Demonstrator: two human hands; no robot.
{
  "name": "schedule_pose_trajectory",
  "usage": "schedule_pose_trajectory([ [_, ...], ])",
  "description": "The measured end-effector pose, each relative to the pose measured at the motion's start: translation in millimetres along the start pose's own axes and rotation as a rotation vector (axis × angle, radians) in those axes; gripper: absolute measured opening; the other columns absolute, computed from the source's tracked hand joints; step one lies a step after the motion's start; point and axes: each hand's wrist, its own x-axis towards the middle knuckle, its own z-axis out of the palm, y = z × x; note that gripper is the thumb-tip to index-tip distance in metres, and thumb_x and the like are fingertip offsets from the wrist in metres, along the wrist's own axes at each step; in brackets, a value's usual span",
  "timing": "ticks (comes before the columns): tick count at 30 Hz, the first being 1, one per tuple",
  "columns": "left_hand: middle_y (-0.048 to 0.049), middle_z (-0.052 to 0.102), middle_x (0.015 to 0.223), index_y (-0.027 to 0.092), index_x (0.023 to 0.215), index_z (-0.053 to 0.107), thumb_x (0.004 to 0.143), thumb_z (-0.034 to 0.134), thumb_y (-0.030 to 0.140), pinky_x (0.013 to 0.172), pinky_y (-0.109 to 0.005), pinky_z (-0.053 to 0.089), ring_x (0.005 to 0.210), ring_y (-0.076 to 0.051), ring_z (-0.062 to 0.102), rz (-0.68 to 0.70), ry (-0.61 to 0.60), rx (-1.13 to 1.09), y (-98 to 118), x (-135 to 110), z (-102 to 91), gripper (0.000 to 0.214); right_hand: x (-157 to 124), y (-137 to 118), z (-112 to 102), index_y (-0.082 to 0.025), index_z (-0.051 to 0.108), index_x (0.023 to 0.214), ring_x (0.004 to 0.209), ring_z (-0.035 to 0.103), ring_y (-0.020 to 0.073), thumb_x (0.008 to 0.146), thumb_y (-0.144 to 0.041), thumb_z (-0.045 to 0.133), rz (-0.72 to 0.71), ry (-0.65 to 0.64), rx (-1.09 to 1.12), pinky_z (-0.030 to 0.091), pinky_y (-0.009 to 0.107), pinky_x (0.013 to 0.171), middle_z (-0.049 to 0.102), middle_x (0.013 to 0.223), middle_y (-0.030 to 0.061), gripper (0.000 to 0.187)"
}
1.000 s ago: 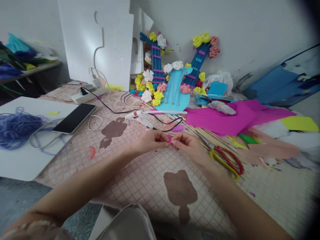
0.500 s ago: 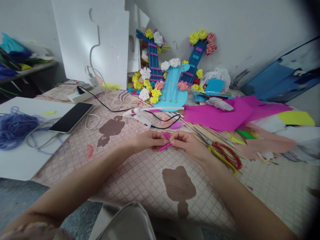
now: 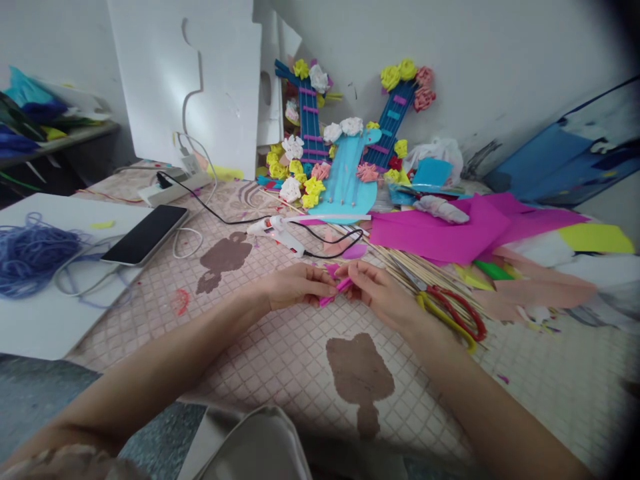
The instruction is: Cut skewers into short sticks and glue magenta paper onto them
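At the far left a tangle of blue cord (image 3: 37, 247) lies on a white board (image 3: 45, 327), and a dark-screened phone (image 3: 146, 235) lies over the board's right edge. Beyond them a white power strip (image 3: 175, 191) sits in front of a tall white panel (image 3: 150, 87). Next comes a brown patch (image 3: 223, 257) on the diamond-patterned worktop (image 3: 270, 360), then a white glue gun (image 3: 280, 235) lying on its side. Nearer, the left hand (image 3: 295, 287) pinches a small magenta strip (image 3: 327, 301) between thumb and fingers. The strip is slanted, held between the two hands near the middle of the worktop. Behind it stands a light blue cut-out shape (image 3: 350, 190) with yellow, white and pink flowers around it. The right hand (image 3: 377, 290) has its fingers curled and grips the strip's upper right end. Just beyond that hand lie thin wooden sticks (image 3: 393, 252), with scissors (image 3: 453, 310) with red and yellow handles resting across them. Farther right are magenta sheets (image 3: 450, 233), a crumpled pale grey bundle (image 3: 443, 209), salmon sheets (image 3: 545, 293) and, last, a yellow sheet (image 3: 597, 239)
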Motion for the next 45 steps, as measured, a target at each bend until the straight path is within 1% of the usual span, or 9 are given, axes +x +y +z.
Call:
schedule_pose_trajectory([
  [5,0.0002,0.060,0.068,0.011,0.074,0.067,0.063,0.081,0.028,0.059,-0.019,0.041,0.060,-0.006,0.051,0.063,0.085,-0.129,1,-12,-3.4,0.024,-1,3,11,-0.019,0.059,0.082,0.065,0.051,0.0096,0.083,-0.044,0.062,0.022,-0.058,0.075,0.040,0.023,0.058,0.058,0.074,-0.0007,0.026],
  [9,-0.0004,0.060,0.069,0.011,0.073,0.066,0.066,0.079,0.022,0.060,-0.017,0.045,0.061,-0.006,0.054,0.162,0.220,-0.287,-3,-35,-19.0,0.018,7,4,23,-0.019,0.057,0.084,0.061,0.050,0.0106,0.085,-0.046,0.056,-0.005,-0.068,-0.113,0.040,0.025,0.057,0.057,0.072,-0.0009,0.027],
  [13,-0.0004,0.060,0.066,0.012,0.072,0.063,0.074,0.072,0.014,0.057,-0.017,0.047,0.058,-0.007,0.055,0.253,0.453,-0.464,-12,-60,-43.2,0.010,36,-2,33,-0.019,0.058,0.086,0.070,0.056,0.0159,0.083,-0.038,0.058,-0.273,0.083,-0.576,0.045,0.029,0.064,0.060,0.079,0.0034,0.019],
  [17,-0.0003,0.059,0.064,0.012,0.075,0.061,0.077,0.069,0.013,0.054,-0.016,0.047,0.056,-0.007,0.056,0.303,0.549,-0.552,-17,-75,-62.2,0.008,84,-5,47,-0.017,0.061,0.101,0.095,0.057,0.0252,0.076,-0.030,0.064,-0.549,0.208,-0.988,0.045,0.038,0.081,0.062,0.104,0.0126,0.028],
  [20,0.0004,0.059,0.064,0.012,0.076,0.062,0.077,0.070,0.015,0.053,-0.016,0.047,0.054,-0.006,0.055,0.319,0.555,-0.582,-17,-80,-70.1,0.009,117,-1,60,-0.014,0.064,0.100,0.092,0.059,0.0269,0.073,-0.031,0.066,-0.496,0.115,-1.125,0.045,0.038,0.082,0.067,0.097,0.0124,0.031],
  [24,0.0008,0.059,0.064,0.012,0.076,0.063,0.074,0.073,0.016,0.052,-0.015,0.045,0.054,-0.006,0.054,0.342,0.586,-0.608,-19,-84,-77.1,0.012,138,2,72,-0.013,0.068,0.087,0.069,0.061,0.0222,0.076,-0.031,0.061,-0.416,0.028,-1.131,0.044,0.030,0.063,0.070,0.077,0.0082,0.022],
  [34,-0.0001,0.059,0.070,0.012,0.078,0.066,0.069,0.078,0.026,0.053,-0.017,0.041,0.057,-0.005,0.050,0.395,0.678,-0.581,-24,-89,-86.4,0.020,93,-25,64,-0.013,0.068,0.082,0.059,0.058,0.0195,0.077,-0.044,0.060,-0.297,0.061,-0.784,0.043,0.029,0.055,0.065,0.065,0.0046,0.032],
  [41,0.0006,0.059,0.068,0.012,0.074,0.066,0.058,0.084,0.030,0.052,-0.017,0.038,0.057,-0.005,0.049,0.452,0.703,-0.518,-25,-88,-85.2,0.030,64,-31,73,-0.017,0.067,0.096,0.083,0.063,0.0241,0.081,-0.036,0.055,-0.384,-0.032,-0.894,0.048,0.034,0.073,0.071,0.091,0.0063,0.027],
  [45,0.0013,0.058,0.067,0.013,0.072,0.064,0.056,0.085,0.031,0.053,-0.017,0.037,0.057,-0.005,0.049,0.468,0.708,-0.477,-24,-88,-83.7,0.032,65,-29,76,-0.017,0.066,0.095,0.076,0.062,0.0225,0.084,-0.035,0.053,-0.369,-0.051,-0.943,0.047,0.033,0.069,0.070,0.084,0.0051,0.026],
])
